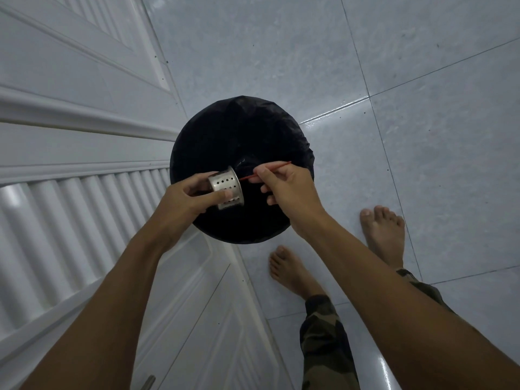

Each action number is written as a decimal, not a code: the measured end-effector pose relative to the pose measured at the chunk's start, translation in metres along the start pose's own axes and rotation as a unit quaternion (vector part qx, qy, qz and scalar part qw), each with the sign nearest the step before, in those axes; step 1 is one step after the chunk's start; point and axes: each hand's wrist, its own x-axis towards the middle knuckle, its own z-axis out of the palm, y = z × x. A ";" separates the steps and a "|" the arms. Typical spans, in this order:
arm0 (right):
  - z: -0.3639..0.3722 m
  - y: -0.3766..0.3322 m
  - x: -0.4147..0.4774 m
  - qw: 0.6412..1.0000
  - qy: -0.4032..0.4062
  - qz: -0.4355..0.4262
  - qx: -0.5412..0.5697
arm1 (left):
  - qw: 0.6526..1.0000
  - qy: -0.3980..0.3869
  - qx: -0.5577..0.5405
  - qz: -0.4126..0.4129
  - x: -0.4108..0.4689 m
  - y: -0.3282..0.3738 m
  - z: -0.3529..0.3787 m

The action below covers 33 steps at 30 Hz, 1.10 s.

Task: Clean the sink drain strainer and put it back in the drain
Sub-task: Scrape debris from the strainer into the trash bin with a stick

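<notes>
Left of the round black bag-lined bin (247,128) you've got the white panelled cabinet doors (70,114). Your left hand (183,197) is over the bin's left edge, fingers & thumb curled round the perforated stainless-steel cup strainer (226,190), thumb across its holed wall, fingers behind. The strainer lies tipped on its side w/ the flanged rim facing the bin's middle, so it's held above the bin, not in any drain. It's prob. light, stiff and thin-walled, likely wet & slick. Best grip is on the side wall near the closed base, clear of the rim, which may be sharpish; don't squeeze hard enough to dent it. Over the bin's centre, the thin red stick (278,165) points its tip at the strainer's mouth. Your right hand (289,190), over the bin's right edge, pinches the stick between thumb & forefinger, other fingers loosely curled under. Right of the bin, on its near side: your bare feet (382,235) on pale glossy floor tiles (422,94).
</notes>
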 end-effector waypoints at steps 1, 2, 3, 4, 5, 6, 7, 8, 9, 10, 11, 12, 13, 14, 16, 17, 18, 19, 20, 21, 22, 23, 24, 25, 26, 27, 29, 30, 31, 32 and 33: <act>0.002 -0.001 0.000 0.999 -0.024 0.013 0.028 | 1.000 0.003 -0.004 0.004 0.000 0.001 0.000; 0.000 -0.002 0.000 0.997 -0.054 0.031 0.045 | 1.000 0.008 -0.008 0.006 -0.001 0.002 0.000; -0.004 -0.003 0.001 0.995 -0.084 0.047 0.040 | 1.000 0.013 -0.010 0.008 -0.001 0.002 -0.002; -0.010 -0.004 0.001 0.993 -0.103 0.057 0.015 | 1.000 0.017 -0.010 0.009 -0.001 0.001 -0.005; -0.015 -0.003 0.001 0.992 -0.107 0.058 -0.018 | 1.000 0.017 -0.008 0.008 -0.001 0.000 -0.007; -0.017 -0.001 0.001 0.993 -0.095 0.048 -0.049 | 1.000 0.014 -0.004 0.007 0.000 -0.001 -0.007; -0.018 -0.001 0.001 0.995 -0.074 0.031 -0.066 | 1.000 0.010 0.003 0.008 0.000 -0.003 -0.007; -0.016 -0.001 0.000 0.996 -0.056 0.015 -0.061 | 1.000 0.009 0.011 0.010 0.000 -0.004 -0.006; -0.014 -0.002 -0.001 0.998 -0.051 0.006 -0.042 | 1.000 0.012 0.016 0.015 0.000 -0.004 -0.004; -0.011 -0.003 -0.002 0.998 -0.060 0.005 -0.014 | 0.999 0.019 0.021 0.023 0.000 -0.004 -0.002; -0.009 -0.003 -0.002 0.997 -0.075 0.008 0.005 | 0.999 0.025 0.025 0.031 0.000 -0.004 -0.002; -0.008 -0.002 -0.003 0.997 -0.080 0.009 -0.004 | 0.998 0.028 0.029 0.037 0.001 -0.004 -0.002; -0.008 -0.001 -0.004 0.997 -0.066 0.003 -0.042 | 0.998 0.027 0.034 0.042 0.001 -0.003 -0.003; -0.008 0.000 -0.004 0.996 -0.032 -0.011 -0.088 | 0.998 0.024 0.044 0.045 0.002 -0.003 -0.004; -0.007 0.003 -0.004 0.988 0.056 -0.056 -0.133 | 0.996 0.025 0.067 0.047 0.002 -0.003 -0.006; -0.007 0.002 -0.005 0.986 0.079 -0.072 -0.126 | 0.995 0.034 0.076 0.046 0.002 -0.004 -0.006; -0.007 0.002 -0.005 0.988 0.080 -0.077 -0.109 | 0.995 0.045 0.083 0.045 0.002 -0.004 -0.006; -0.008 0.003 -0.005 0.992 0.063 -0.070 -0.083 | 0.994 0.053 0.088 0.046 0.003 -0.005 -0.005; -0.009 0.004 -0.006 0.997 0.032 -0.047 -0.050 | 0.993 0.056 0.091 0.050 0.003 -0.005 -0.004; -0.008 0.005 -0.007 1.000 -0.006 -0.014 -0.015 | 0.993 0.057 0.088 0.054 0.004 -0.005 -0.001; -0.007 0.007 -0.009 0.999 -0.030 0.015 0.002 | 0.993 0.057 0.084 0.058 0.004 -0.005 0.001; -0.006 0.008 -0.009 0.999 -0.024 0.026 -0.011 | 0.993 0.057 0.082 0.063 0.005 -0.005 0.003; -0.005 0.010 -0.009 0.998 0.010 0.015 -0.052 | 0.993 0.060 0.081 0.066 0.005 -0.006 0.005; -0.005 0.010 -0.007 0.994 0.057 -0.009 -0.098 | 0.993 0.065 0.079 0.067 0.004 -0.008 0.006; -0.005 0.008 -0.006 0.988 0.094 -0.034 -0.120 | 0.992 0.071 0.075 0.065 0.004 -0.010 0.006; -0.006 0.006 -0.006 0.987 0.102 -0.052 -0.115 | 0.992 0.077 0.072 0.063 0.003 -0.011 0.006; -0.007 0.001 -0.006 0.995 0.042 -0.061 -0.066 | 0.992 0.083 0.070 0.063 0.003 -0.012 0.006; -0.005 0.001 -0.007 0.997 0.002 -0.055 -0.050 | 0.992 0.085 0.069 0.065 0.003 -0.012 0.007; -0.003 0.002 -0.010 0.997 -0.015 -0.053 -0.058 | 0.992 0.085 0.069 0.067 0.003 -0.011 0.007; 0.000 0.004 -0.011 0.994 -0.002 -0.057 -0.089 | 0.992 0.084 0.070 0.067 0.004 -0.010 0.007; 0.002 0.006 -0.011 0.988 0.037 -0.069 -0.134 | 0.992 0.084 0.072 0.065 0.003 -0.010 0.007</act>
